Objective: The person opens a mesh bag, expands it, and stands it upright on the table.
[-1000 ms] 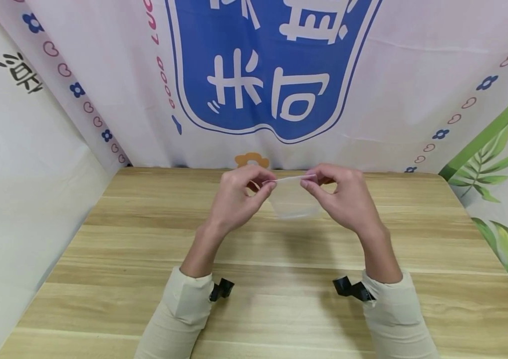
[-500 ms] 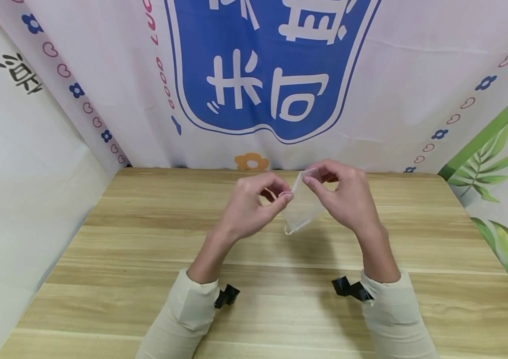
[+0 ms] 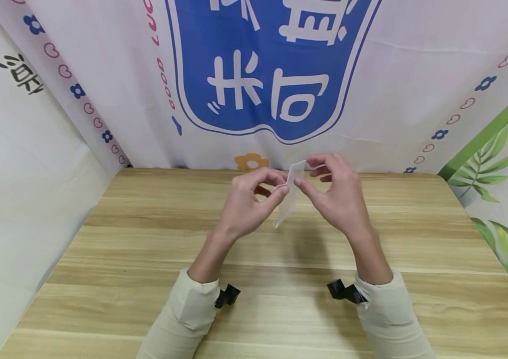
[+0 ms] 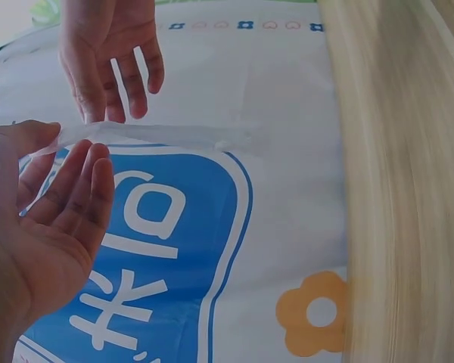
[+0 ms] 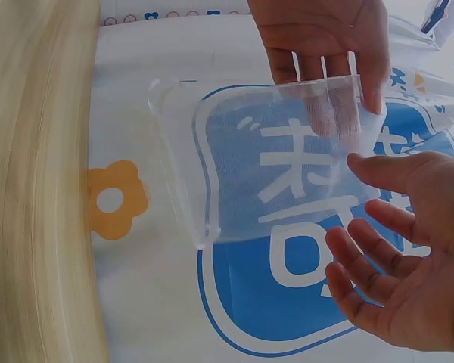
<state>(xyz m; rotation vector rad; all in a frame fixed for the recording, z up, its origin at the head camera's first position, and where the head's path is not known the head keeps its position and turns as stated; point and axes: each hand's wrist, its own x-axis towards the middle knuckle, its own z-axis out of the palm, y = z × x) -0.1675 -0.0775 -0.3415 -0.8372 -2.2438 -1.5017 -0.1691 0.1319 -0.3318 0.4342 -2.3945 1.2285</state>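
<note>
A small see-through white mesh pouch (image 3: 297,170) hangs above the table between the two hands. My left hand (image 3: 246,205) pinches its upper edge between thumb and fingers. In the right wrist view the left fingers show through the thin mesh of the pouch (image 5: 234,178). My right hand (image 3: 338,195) is at the pouch's other side, fingers spread apart. In that same view the thumb of my right hand (image 5: 416,253) is at the pouch edge; whether it touches cannot be told. From the left wrist view the pouch (image 4: 166,136) looks nearly edge-on.
Below the hands lies a wood-grain table (image 3: 124,259). Behind it hangs a white cloth (image 3: 380,109) with a blue printed panel and an orange flower. Black wrist cameras are strapped at both cuffs.
The left hand has moved right, toward the right hand. The pouch, earlier stretched flat between both hands, has turned nearly edge-on. The right fingers have loosened their pinch and spread.
</note>
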